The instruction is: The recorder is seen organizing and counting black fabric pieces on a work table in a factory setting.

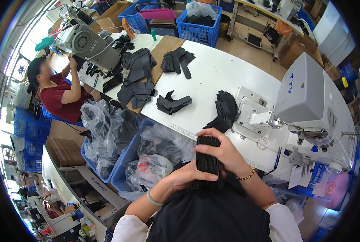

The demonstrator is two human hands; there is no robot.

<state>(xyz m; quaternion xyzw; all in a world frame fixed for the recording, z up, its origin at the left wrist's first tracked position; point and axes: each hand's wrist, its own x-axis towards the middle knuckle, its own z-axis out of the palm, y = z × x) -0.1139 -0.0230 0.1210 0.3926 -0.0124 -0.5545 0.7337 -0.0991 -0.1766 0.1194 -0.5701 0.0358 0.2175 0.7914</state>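
Upright in front of my body, at the table's near edge, is a thick stack of black cut pieces (207,162). My left hand (191,174) is closed round its lower part, with the thumb across the front. My right hand (227,151) grips the upper part from the right, fingers over the top and thumb on the face. Just beyond my hands a fanned pile of black pieces (222,109) lies beside the sewing machine's plate (254,115). Two smaller piles of black pieces (173,103) (176,60) rest farther left on the white tabletop (212,72).
A sewing machine (309,97) stands at the right. Small scissors (277,159) lie near its base. Blue crates (125,161) with plastic-bagged material sit at the left below the table. More black pieces (137,66) lie near another machine (85,44), where a co-worker (63,92) sits.
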